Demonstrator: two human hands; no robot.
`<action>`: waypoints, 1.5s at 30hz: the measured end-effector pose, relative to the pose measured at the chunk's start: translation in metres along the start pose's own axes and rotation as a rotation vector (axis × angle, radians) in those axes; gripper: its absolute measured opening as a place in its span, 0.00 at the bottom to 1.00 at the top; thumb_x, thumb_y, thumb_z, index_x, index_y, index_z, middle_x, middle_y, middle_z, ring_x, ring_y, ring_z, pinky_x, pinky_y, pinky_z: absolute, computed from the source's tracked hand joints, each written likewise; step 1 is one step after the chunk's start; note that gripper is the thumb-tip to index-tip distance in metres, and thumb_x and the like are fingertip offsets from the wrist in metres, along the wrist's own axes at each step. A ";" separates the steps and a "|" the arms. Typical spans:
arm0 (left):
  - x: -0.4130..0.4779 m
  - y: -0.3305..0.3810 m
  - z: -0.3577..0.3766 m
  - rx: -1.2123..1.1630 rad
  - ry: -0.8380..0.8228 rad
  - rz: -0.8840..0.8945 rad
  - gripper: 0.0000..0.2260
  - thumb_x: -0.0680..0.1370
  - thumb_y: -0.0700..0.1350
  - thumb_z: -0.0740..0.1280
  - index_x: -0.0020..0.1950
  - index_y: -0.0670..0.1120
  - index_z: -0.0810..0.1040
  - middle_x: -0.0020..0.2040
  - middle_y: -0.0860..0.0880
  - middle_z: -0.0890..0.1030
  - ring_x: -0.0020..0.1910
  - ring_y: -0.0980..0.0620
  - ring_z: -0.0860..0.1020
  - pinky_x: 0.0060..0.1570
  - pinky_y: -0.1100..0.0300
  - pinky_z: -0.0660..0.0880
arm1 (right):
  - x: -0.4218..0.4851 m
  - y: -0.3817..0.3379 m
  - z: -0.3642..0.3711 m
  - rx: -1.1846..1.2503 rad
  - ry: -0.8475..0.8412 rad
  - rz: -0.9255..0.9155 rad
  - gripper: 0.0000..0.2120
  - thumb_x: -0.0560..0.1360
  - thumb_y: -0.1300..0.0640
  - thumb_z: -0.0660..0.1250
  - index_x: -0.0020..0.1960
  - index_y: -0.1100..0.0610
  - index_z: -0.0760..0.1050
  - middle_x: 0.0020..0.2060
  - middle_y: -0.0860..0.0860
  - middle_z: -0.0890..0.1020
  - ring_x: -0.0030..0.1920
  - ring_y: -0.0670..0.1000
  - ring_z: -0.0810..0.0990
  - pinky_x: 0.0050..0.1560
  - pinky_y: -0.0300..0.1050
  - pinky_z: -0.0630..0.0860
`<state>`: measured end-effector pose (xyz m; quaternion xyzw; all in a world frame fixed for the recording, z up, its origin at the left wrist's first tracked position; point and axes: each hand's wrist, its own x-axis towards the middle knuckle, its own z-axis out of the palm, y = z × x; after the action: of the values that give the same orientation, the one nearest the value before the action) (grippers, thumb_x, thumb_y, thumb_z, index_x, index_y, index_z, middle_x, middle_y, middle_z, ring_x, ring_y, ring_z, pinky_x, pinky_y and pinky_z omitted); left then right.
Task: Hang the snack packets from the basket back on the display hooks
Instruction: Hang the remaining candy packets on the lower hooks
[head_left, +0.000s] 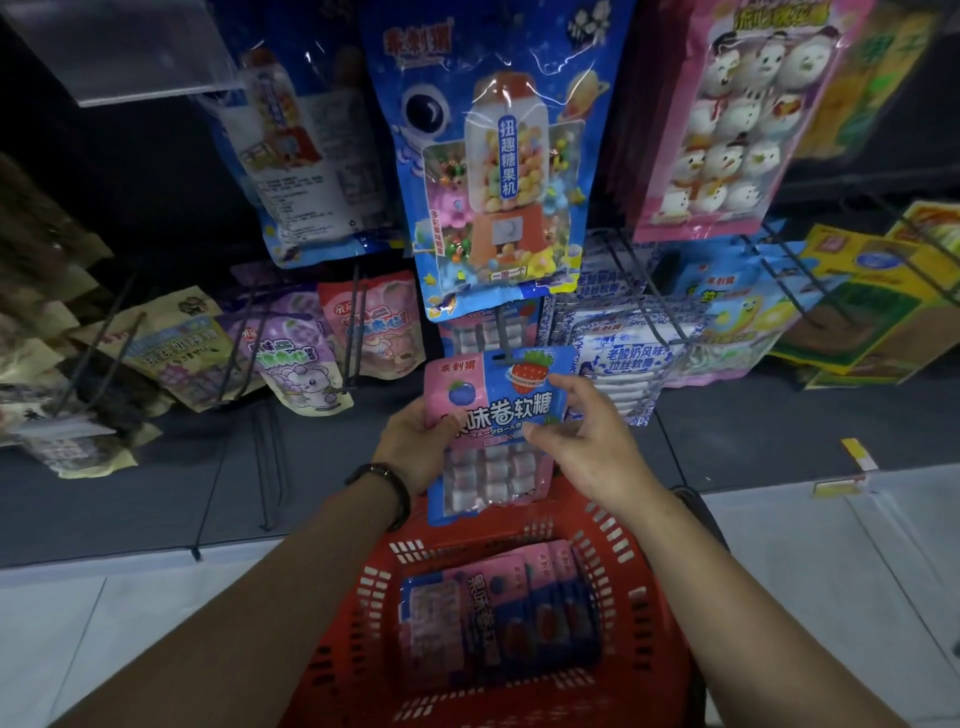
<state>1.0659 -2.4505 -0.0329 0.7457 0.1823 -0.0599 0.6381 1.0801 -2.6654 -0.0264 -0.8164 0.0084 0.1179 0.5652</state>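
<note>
Dark display wall, rows of black wire hooks, dim light. Pale tiled floor below it.

- A large blue gumball-machine packet (493, 171) hangs top centre, with a pink snowman packet (727, 119) to its right.
- Lower row: purple packet (301, 358) and pink packet (379, 332) on the left, blue-and-white packets (623, 358) right of centre, yellow-green packets (872, 306) far right.
- A clear plastic panel (130, 47) juts out at top left.

Red basket (613, 525) at bottom centre, directly under the hands. More pink-and-blue snack packets (498, 613) lie overlapping inside it.

Held packet (498, 410): pink and blue, upright, facing the camera, raised above the basket and just below the gumball packet.
- Its top edge sits at a centre hook (501, 325) where similar packets already hang.
- The hang slot seems to meet the hook's tip. In this light I cannot tell whether it is threaded on.

Left hand (421, 441): grips the packet's left edge, thumb on the front, fingers curled out of sight behind. Dark bracelet (387, 486) on the wrist.

Right hand (582, 441): pinches the right edge, thumb pressed on the front near the lower right of the printed panel, forefinger along the upper right side. The other fingers are loosely bent behind it.
</note>
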 end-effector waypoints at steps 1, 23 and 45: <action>0.003 -0.001 0.003 -0.010 -0.003 -0.014 0.11 0.83 0.39 0.66 0.64 0.44 0.81 0.56 0.46 0.86 0.45 0.56 0.84 0.38 0.65 0.79 | 0.002 0.001 0.000 -0.013 0.005 -0.002 0.31 0.76 0.51 0.78 0.76 0.45 0.70 0.66 0.50 0.74 0.50 0.50 0.86 0.40 0.29 0.76; 0.068 -0.004 0.005 -0.069 -0.013 -0.140 0.06 0.82 0.44 0.68 0.58 0.49 0.82 0.48 0.47 0.87 0.36 0.51 0.82 0.50 0.41 0.81 | 0.018 -0.001 0.010 -0.123 -0.076 -0.034 0.40 0.78 0.45 0.74 0.83 0.45 0.59 0.82 0.48 0.59 0.79 0.53 0.66 0.78 0.60 0.68; 0.124 -0.011 0.024 -0.177 0.078 -0.099 0.05 0.81 0.45 0.70 0.56 0.48 0.81 0.40 0.48 0.85 0.31 0.51 0.82 0.40 0.49 0.82 | 0.030 0.000 0.020 -0.187 -0.078 0.062 0.34 0.80 0.51 0.72 0.82 0.52 0.62 0.76 0.53 0.67 0.69 0.48 0.70 0.65 0.38 0.62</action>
<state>1.1805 -2.4483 -0.0876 0.6783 0.2480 -0.0458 0.6902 1.1060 -2.6436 -0.0391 -0.8597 0.0006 0.1674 0.4826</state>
